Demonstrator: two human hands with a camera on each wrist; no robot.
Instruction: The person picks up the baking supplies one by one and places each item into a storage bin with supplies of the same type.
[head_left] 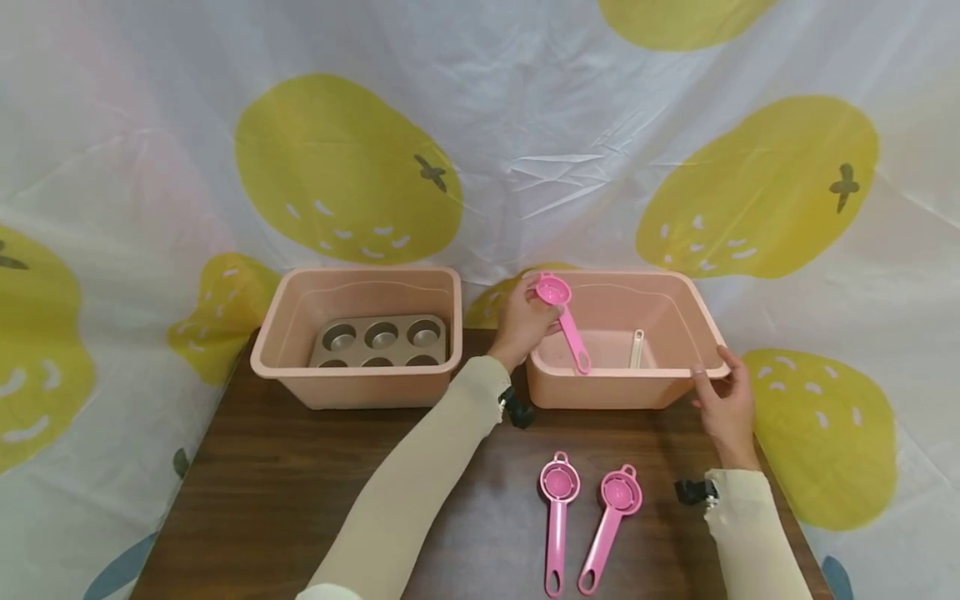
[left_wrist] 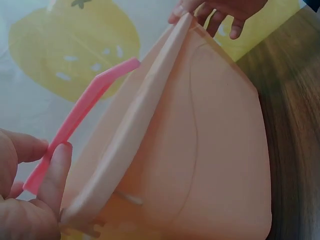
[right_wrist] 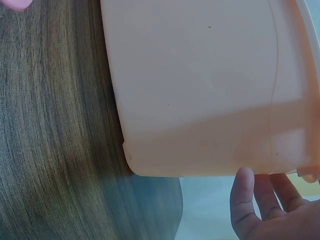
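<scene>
My left hand (head_left: pixel 523 321) pinches a pink egg separator (head_left: pixel 574 337) between thumb and fingers. Its cup points up and back, and its handle slants down over the front rim of the right peach bin (head_left: pixel 600 392). In the left wrist view the egg separator (left_wrist: pixel 75 120) shows edge-on, above the bin's rim. My right hand (head_left: pixel 727 412) grips that bin's front right corner, thumb at the front rim and fingers round the side. Inside this bin stands a thin cream handle (head_left: pixel 637 350); the rest of that item is hidden by the front wall.
Two more pink egg separators, one upright in view (head_left: pixel 556 525) and one slanted (head_left: pixel 609 533), lie on the dark wooden table (head_left: pixel 300 492). At the left a second peach bin (head_left: pixel 367 387) holds a muffin tin (head_left: pixel 360 327). A lemon-print cloth (head_left: pixel 525 125) hangs behind.
</scene>
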